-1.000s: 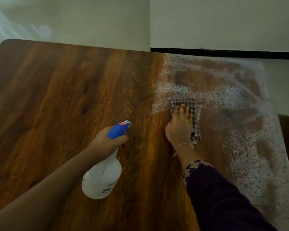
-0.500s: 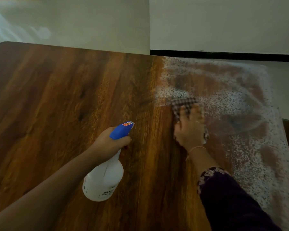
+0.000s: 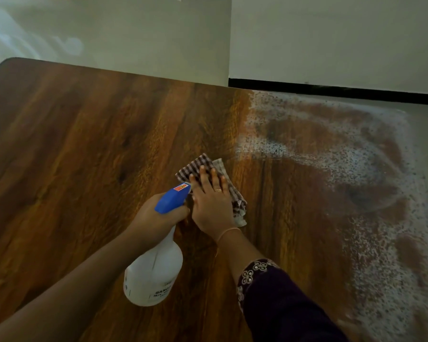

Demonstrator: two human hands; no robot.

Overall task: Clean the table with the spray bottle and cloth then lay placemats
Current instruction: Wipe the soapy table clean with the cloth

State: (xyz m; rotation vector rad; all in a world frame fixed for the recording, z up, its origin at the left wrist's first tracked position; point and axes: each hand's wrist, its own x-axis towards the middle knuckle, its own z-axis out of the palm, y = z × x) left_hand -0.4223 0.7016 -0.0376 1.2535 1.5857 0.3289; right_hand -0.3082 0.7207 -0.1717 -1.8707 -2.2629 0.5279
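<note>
Left grip curled round neck of spray bottle, held over near part of tabletop. Bottle's long axis slants from white base near viewer up to blue nozzle; nozzle points away and right, toward cloth. Bottle opaque, fill level unclear. Right grip flat, fingers straight, pressing checked cloth at mid tabletop; cloth's long axis diagonal, far-left to near-right. Spray droplets cover right side

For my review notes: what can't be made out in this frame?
Head view only.
Label on the spray bottle: print too small and dim.
Its trigger: hidden under the left hand.
Middle of the cloth: covered by the right hand.
Near edge of the table: cut off by the frame.
</note>
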